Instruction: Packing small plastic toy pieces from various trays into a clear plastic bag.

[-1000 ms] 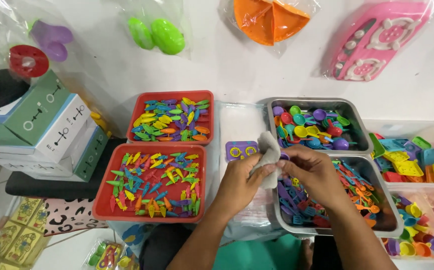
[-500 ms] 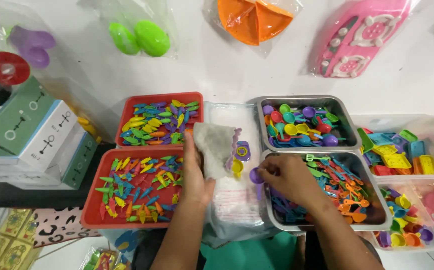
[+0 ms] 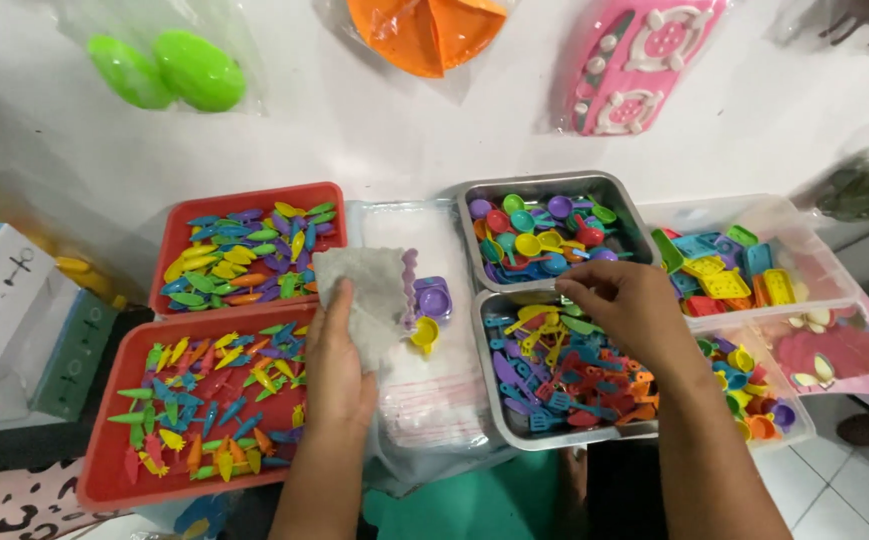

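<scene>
My left hand holds a small clear plastic bag with small toy pieces in it, a purple one and a yellow one showing at its right edge. It hovers over a stack of clear bags between the trays. My right hand reaches into the near metal tray of mixed small plastic utensils, fingers pinched among yellow pieces; whether it grips one is hidden.
Two red trays of colourful carrot-shaped pieces lie at left. A far metal tray holds round spoons. Clear bins of toy parts stand at right. Boxes sit far left; bagged toys hang on the wall.
My hands have parted: the left carried the bag leftward over the bag stack, the right went to the near metal tray. The camera has moved closer.
</scene>
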